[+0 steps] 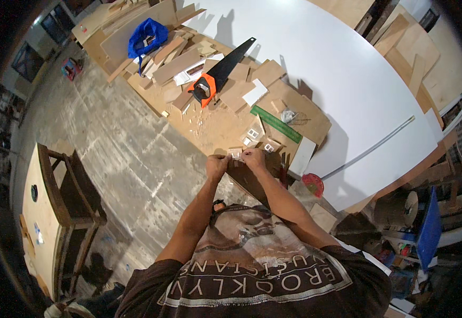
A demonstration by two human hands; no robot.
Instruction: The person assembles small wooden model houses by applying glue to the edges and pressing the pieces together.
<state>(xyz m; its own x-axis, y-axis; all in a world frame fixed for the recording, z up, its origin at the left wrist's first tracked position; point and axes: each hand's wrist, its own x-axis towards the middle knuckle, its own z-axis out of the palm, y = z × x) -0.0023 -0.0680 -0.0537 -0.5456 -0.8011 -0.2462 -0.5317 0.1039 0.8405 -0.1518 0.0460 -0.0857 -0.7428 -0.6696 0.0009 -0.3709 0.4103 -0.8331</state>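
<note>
At the near edge of the wooden workbench (201,132), my left hand (217,166) and my right hand (253,159) meet at a small wooden piece with white parts (235,153). The fingers of both hands are closed on it, one hand at each side; their tips partly hide it. Just beyond my right hand lie two similar small wooden pieces with white window-like frames, a farther one (252,133) and a nearer one (271,146). A green strip (276,123) lies slantwise behind them.
An orange-handled handsaw (204,90) rests among many wood offcuts (175,63). A blue bag (148,37) sits farther back. To the right spread a large white board (342,69), a metal ruler-like strip (371,147) and a red round object (313,184). A wooden table (48,212) stands at left.
</note>
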